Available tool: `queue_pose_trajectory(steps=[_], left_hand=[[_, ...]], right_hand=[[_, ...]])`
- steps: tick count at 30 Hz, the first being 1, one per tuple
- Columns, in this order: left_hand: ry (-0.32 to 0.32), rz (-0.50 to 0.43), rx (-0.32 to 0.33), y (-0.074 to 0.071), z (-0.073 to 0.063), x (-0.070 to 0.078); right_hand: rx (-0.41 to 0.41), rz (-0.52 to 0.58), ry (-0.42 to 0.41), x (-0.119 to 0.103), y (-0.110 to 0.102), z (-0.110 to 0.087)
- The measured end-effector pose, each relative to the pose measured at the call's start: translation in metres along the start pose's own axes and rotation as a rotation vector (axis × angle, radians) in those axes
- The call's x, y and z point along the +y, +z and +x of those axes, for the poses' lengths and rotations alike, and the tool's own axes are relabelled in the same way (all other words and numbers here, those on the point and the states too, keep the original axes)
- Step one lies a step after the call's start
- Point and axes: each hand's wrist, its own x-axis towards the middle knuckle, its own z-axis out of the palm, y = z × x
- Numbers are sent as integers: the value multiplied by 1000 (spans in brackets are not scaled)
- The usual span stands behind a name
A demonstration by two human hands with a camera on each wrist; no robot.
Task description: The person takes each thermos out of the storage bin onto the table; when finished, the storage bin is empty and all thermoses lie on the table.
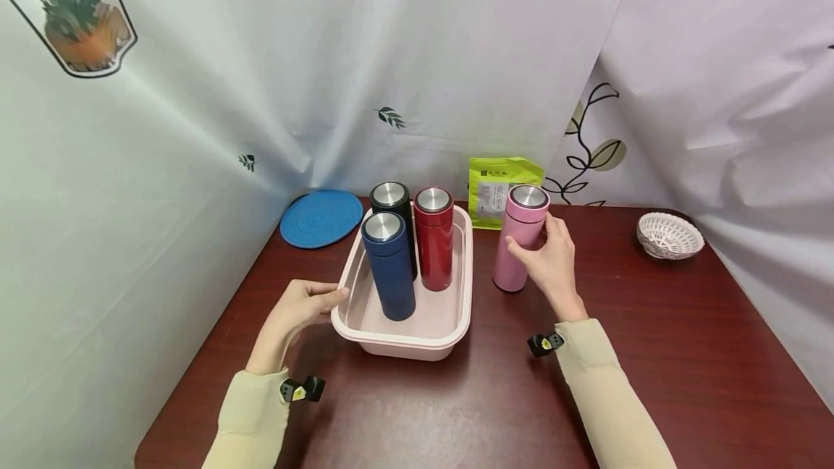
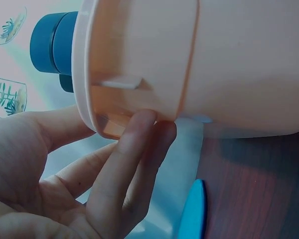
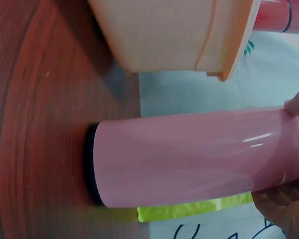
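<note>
A pale pink plastic basin (image 1: 436, 320) holds three upright thermos bottles: a blue one (image 1: 393, 273), a red one (image 1: 435, 244) and a black one (image 1: 389, 195) partly hidden behind the blue. My left hand (image 1: 305, 308) grips the basin's left rim, thumb over the edge and fingers against the outer wall, as the left wrist view shows. To the basin's right stands a pink thermos (image 1: 511, 255) with a silver lid top. My right hand (image 1: 552, 259) holds it around its upper body, thumb on the near left side and fingers behind.
Behind the pink thermos a lime-green packet (image 1: 489, 197) leans at the wall cloth. A round blue mat (image 1: 322, 218) lies at the back left of the dark red table (image 1: 651, 353). Toward the back right sits a small white woven basket (image 1: 670, 236).
</note>
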Motion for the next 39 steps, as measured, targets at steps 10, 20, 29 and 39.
queue_pose_trajectory(steps=[10,20,29,39], left_hand=[[-9,6,2,-1,-1,0],[-20,41,4,-1,0,-1],[-17,34,6,0,-1,1],[-21,24,3,0,0,0]], right_hand=[[-92,35,30,6,-4,-2],[-157,10,68,4,-10,-7],[43,55,5,-7,-17,-8],[172,97,-111,-18,-22,-10]])
